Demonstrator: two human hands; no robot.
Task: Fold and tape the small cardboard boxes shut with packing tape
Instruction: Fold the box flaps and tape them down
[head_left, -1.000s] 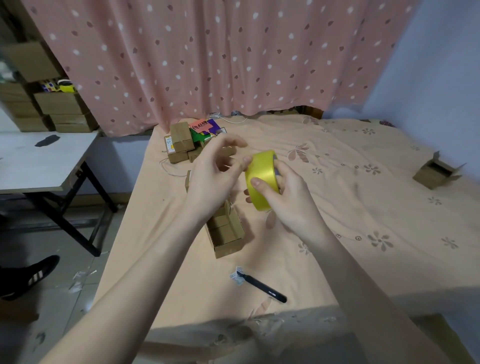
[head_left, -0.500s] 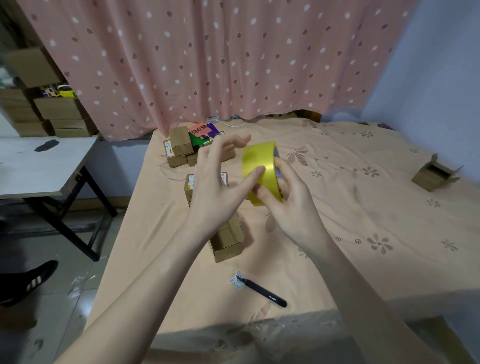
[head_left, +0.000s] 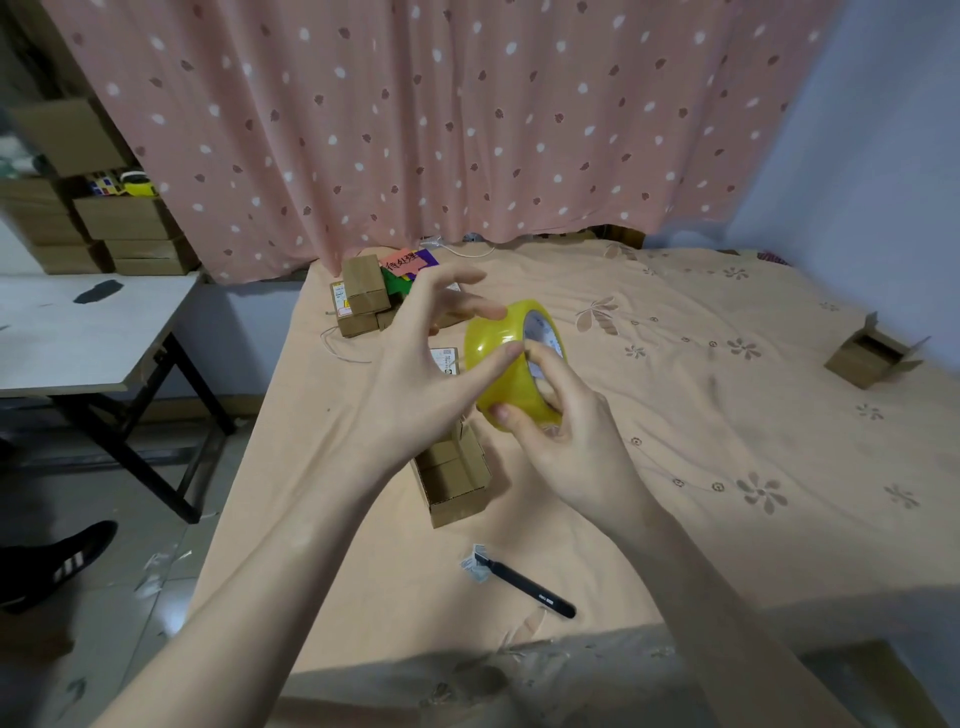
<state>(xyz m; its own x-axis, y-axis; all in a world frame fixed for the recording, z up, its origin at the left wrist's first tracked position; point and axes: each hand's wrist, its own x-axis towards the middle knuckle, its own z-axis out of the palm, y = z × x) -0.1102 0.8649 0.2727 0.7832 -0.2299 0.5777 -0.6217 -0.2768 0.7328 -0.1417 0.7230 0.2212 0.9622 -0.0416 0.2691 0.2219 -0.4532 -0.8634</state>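
While raised over the open box (head_left: 453, 480), tape roll (head_left: 511, 364) in right grip (head_left: 569, 441), left grip's (head_left: 415, 374) spread fingertips against it.

One head-worn camera looks forward and down, close over the bed (head_left: 727, 441) filling the lower frame; the curtain (head_left: 415, 130) spans the top.

Two bare forearms, left hand (head_left: 410, 384), right hand (head_left: 576, 447) (no sleeves, rings or watch)

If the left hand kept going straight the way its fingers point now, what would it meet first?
Most likely the yellow tape roll: the left hand points right at it, its thumb already on the roll's face. Depth for the other fingers is unclear.
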